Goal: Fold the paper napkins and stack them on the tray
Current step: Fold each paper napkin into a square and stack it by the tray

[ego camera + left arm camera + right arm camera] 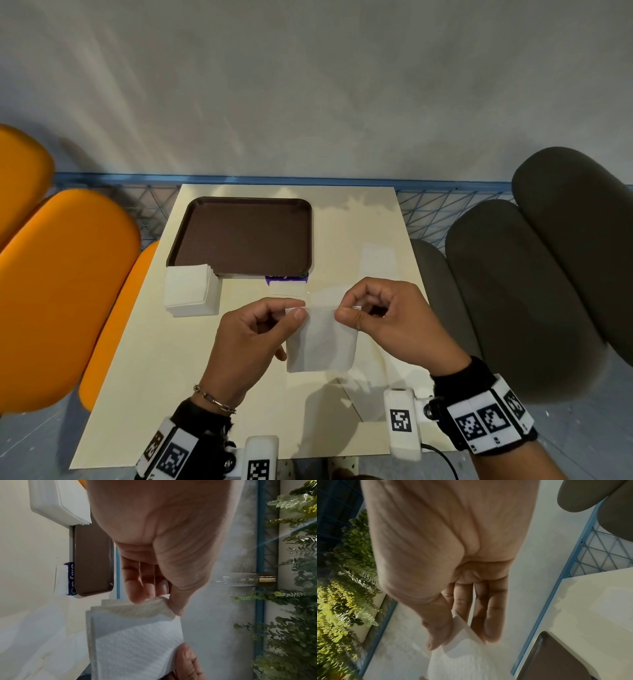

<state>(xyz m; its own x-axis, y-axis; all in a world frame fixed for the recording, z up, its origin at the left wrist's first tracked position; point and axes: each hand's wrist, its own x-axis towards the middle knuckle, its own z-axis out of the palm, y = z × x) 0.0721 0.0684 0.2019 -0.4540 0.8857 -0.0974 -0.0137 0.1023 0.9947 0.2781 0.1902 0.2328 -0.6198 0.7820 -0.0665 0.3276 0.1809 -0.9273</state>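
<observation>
I hold one white paper napkin (322, 346) up over the cream table (144, 394). My left hand (299, 308) pinches its top left corner between thumb and fingers, and my right hand (346, 313) pinches the top right corner. The left wrist view shows the napkin (133, 642) as several layers hanging from my left hand (164, 601). In the right wrist view the napkin (462, 662) hangs from my right hand (452, 632). A brown tray (239, 236) lies bare at the far left. A stack of white napkins (190, 291) sits at its near left corner.
A purple packet (286, 277) pokes out from under the tray's near edge. One flat napkin (378, 258) lies on the table at the right. Orange chairs (61, 291) stand to the left, dark grey chairs (531, 291) to the right, a blue mesh rail (428, 209) behind.
</observation>
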